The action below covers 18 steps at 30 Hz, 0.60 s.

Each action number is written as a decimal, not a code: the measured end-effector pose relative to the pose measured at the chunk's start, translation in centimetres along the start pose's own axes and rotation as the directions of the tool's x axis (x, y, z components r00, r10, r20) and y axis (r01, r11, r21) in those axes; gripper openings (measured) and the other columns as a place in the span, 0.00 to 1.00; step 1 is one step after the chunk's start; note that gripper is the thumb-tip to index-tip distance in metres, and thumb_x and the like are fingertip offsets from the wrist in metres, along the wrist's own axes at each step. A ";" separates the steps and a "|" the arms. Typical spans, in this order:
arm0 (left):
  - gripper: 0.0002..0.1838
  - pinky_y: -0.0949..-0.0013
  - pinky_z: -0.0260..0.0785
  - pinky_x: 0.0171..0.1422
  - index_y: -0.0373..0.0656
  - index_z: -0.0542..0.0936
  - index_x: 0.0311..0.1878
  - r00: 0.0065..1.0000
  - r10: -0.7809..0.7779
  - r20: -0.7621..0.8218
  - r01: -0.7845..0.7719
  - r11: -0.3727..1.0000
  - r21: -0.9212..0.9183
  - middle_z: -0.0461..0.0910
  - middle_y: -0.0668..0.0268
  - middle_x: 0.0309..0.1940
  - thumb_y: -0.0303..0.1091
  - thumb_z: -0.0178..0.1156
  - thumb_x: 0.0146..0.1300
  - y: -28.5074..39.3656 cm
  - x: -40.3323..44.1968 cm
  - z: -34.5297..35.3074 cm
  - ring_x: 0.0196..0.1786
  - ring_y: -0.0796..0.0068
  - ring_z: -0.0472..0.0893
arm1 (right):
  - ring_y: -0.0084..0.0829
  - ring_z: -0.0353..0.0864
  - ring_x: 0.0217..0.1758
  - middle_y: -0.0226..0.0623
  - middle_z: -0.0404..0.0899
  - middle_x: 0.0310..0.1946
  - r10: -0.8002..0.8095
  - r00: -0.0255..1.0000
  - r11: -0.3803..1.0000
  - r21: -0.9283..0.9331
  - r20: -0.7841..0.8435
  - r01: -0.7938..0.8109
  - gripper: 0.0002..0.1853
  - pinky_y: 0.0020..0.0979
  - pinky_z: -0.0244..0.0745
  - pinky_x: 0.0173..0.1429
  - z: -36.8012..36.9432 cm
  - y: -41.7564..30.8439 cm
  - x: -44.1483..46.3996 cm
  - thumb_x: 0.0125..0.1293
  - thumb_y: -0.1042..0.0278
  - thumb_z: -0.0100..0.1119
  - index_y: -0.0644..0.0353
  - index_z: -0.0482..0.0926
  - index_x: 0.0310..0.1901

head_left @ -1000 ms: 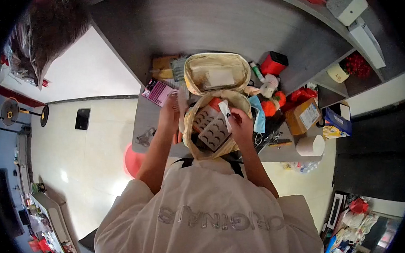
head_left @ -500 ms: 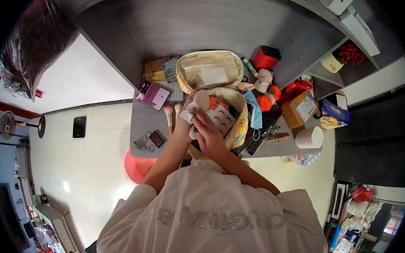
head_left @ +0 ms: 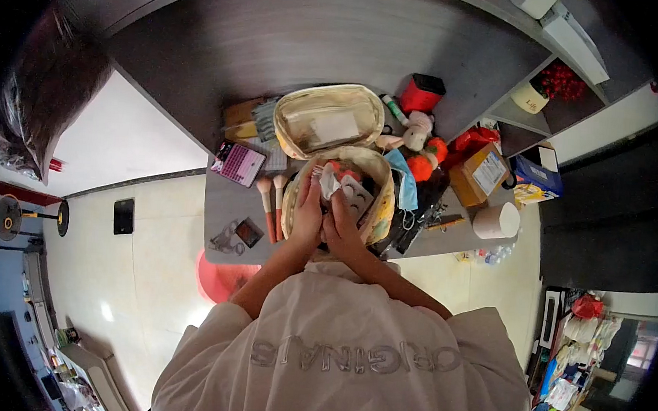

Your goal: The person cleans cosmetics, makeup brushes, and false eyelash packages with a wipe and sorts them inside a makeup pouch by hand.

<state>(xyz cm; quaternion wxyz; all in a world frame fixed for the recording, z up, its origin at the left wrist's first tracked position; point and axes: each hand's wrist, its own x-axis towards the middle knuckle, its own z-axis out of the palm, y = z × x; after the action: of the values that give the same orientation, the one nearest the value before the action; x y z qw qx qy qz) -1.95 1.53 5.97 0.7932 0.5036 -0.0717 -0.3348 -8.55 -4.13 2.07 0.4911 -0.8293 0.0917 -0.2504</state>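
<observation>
My left hand [head_left: 307, 213] and my right hand [head_left: 343, 227] are together over the open yellow-and-cream cosmetic bag [head_left: 379, 231]. Between their fingertips is a small, crumpled-looking white item [head_left: 330, 181]; its exact kind is unclear. The fingers of both hands are closed on it. Just beside my right fingers, a tray of false eyelashes [head_left: 356, 198] stands in the bag, with reddish things behind it. The bag's lid [head_left: 329, 123] is folded back. My palms and part of the bag's contents are hidden by my hands.
Left of the bag lie two makeup brushes [head_left: 271, 202], a pink-keyed device or palette [head_left: 239, 162] and a small dark compact [head_left: 249, 232]. To the right are a blue face mask [head_left: 401, 178], plush toys [head_left: 418, 132], a cardboard box [head_left: 481, 176] and a white roll [head_left: 496, 221].
Both hands have lowered toward the bag with the white item. The pale rounded piece seen above my fingers is no longer visible there. The whole view has shifted slightly.
</observation>
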 end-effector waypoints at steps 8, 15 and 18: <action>0.22 0.70 0.61 0.55 0.45 0.53 0.62 0.998 0.024 0.058 -0.010 0.972 -0.237 0.63 0.60 0.55 0.35 0.37 0.66 -0.9 0.1 -0.3 0.53 0.70 0.68 | 0.44 0.63 0.53 0.50 0.63 0.49 -0.007 1.000 0.997 0.074 0.014 0.006 0.27 0.35 0.55 0.58 -0.8 0.7 1.1 0.52 0.77 0.41 0.65 0.55 0.57; 0.24 0.67 0.59 0.58 0.42 0.54 0.61 0.986 0.147 0.079 -0.139 0.985 -0.099 0.63 0.60 0.55 0.37 0.45 0.63 -3.4 1.9 -2.8 0.55 0.68 0.66 | 0.31 0.69 0.39 0.39 0.69 0.38 0.434 0.827 0.794 0.283 0.358 -0.539 0.22 0.30 0.64 0.44 -3.4 2.3 1.3 0.51 0.68 0.52 0.65 0.64 0.49; 0.25 0.66 0.59 0.57 0.42 0.59 0.58 0.919 -0.230 0.319 0.298 0.937 -0.183 0.66 0.61 0.51 0.38 0.51 0.59 -4.0 2.9 -5.6 0.53 0.68 0.68 | 0.23 0.67 0.33 0.32 0.69 0.32 0.407 0.819 0.695 0.444 0.405 -0.565 0.20 0.25 0.64 0.38 -3.5 2.9 1.0 0.48 0.67 0.55 0.65 0.68 0.44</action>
<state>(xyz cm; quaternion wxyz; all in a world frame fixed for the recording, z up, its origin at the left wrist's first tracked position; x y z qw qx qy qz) 0.99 2.89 -0.77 0.7733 0.3595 -0.0803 -0.5161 -9.24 -8.71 1.24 0.7628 -0.6252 0.1651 -0.0075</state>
